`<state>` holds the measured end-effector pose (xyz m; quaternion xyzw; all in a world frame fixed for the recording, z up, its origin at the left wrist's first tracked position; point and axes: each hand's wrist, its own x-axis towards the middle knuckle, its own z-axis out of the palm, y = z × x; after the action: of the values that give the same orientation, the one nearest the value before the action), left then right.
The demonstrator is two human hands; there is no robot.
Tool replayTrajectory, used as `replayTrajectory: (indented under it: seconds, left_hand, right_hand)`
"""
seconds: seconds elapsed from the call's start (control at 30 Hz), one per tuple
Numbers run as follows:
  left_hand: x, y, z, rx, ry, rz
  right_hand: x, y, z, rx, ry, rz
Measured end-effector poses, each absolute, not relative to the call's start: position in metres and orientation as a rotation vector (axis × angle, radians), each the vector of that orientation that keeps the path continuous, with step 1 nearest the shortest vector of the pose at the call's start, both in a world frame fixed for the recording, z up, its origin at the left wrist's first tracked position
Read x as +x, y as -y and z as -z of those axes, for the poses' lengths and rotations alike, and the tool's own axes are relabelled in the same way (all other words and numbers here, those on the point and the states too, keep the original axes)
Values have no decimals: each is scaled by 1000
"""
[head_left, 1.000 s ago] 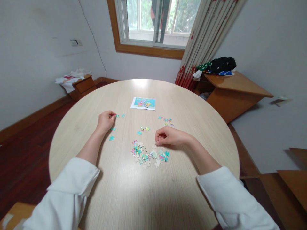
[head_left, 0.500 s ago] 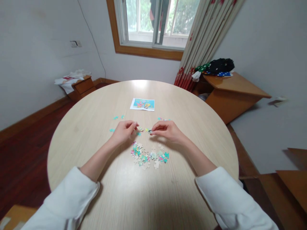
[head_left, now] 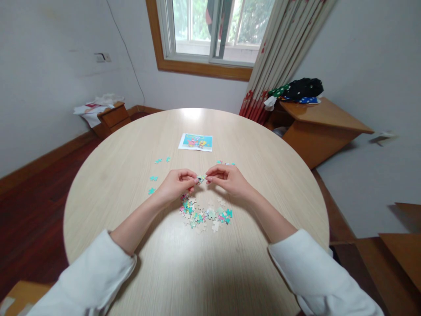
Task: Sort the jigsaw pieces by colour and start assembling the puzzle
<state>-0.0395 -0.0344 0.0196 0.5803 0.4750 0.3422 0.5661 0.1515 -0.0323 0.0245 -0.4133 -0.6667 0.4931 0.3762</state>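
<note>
My left hand (head_left: 177,183) is closed, thumb and finger pinching a small jigsaw puzzle piece (head_left: 201,179) with yellow, white and dark print. My right hand (head_left: 227,177) pinches at the right edge of the same spot, its fingertips almost meeting the left ones. Whether one piece or two joined pieces sit between the fingertips is too small to tell. Just below the hands lies a loose heap of puzzle pieces (head_left: 197,215) in teal, pink, yellow and pale backs.
Beyond the hands lies a printed cartoon picture (head_left: 196,142). Several teal pieces (head_left: 153,178) are spread left of my left hand, and more pieces (head_left: 223,163) lie behind my right. All rest on a round wooden table (head_left: 184,272). A cabinet (head_left: 315,127) with cloths stands at the right.
My left hand has moved right and now pinches at the middle, where my right hand held a piece. The small pieces lying between the hands are now held or hidden.
</note>
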Motion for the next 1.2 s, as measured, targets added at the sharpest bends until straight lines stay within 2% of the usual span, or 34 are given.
replayTrajectory:
  seconds: [0.3, 0.73, 0.9, 1.2]
  left_hand:
    - [-30, 46, -19, 1399, -1002, -828]
    - [-51, 24, -20, 1352, -1251, -1203]
    - [-53, 22, -17, 1424, -1306, -1215]
    - [-48, 30, -3, 1883, -1290, -1083]
  right_hand:
    - [149, 38, -26, -1074, 1810, -1424]
    - [187, 7, -19, -1267, 1376, -1144]
    - [213, -4, -14, -1323, 1230, -1004]
    - [217, -8, -7, -1278, 1209, -1162]
